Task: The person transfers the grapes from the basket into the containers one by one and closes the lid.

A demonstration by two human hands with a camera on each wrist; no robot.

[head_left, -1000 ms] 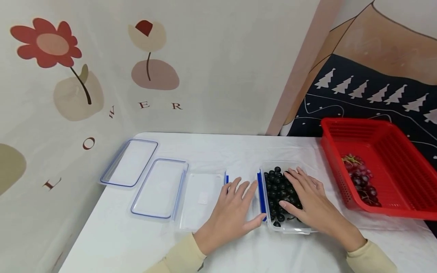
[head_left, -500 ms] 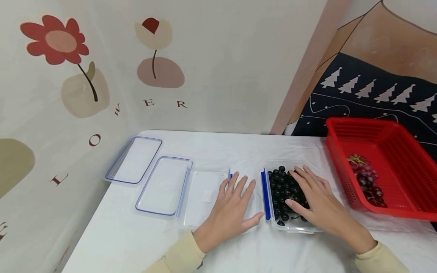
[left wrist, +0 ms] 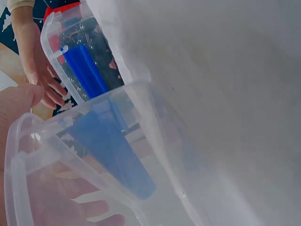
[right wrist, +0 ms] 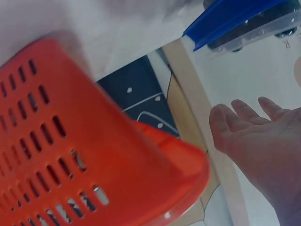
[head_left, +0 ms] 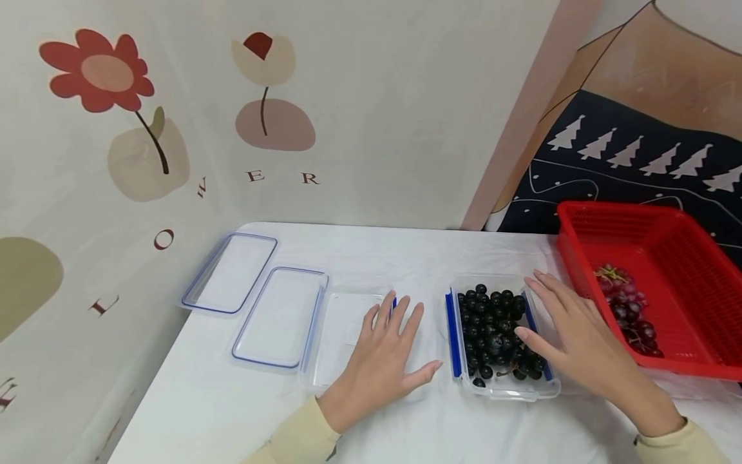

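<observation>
Black grapes (head_left: 489, 328) fill much of a clear plastic container (head_left: 510, 390) with blue side clips, right of centre in the head view. My right hand (head_left: 585, 341) hovers at its right edge, fingers extended and holding nothing. In the right wrist view that hand (right wrist: 263, 136) is seen palm-side, below the blue clip (right wrist: 230, 21). My left hand (head_left: 377, 361), fingers spread, is over the right side of a second clear container (head_left: 327, 341), partly covering it. The left wrist view shows that container's wall (left wrist: 117, 155) close up, the left fingers visible through it.
Two clear lids with blue seals, a near one (head_left: 281, 319) and a far one (head_left: 228, 274), lie at the left on the white table (head_left: 191, 399). A red basket (head_left: 695, 303) holding red grapes (head_left: 623, 309) stands close to my right hand.
My right hand has lifted off the black grapes and moved right, uncovering them and the right blue clip. My left hand has shifted slightly left. The head view has turned a little left.
</observation>
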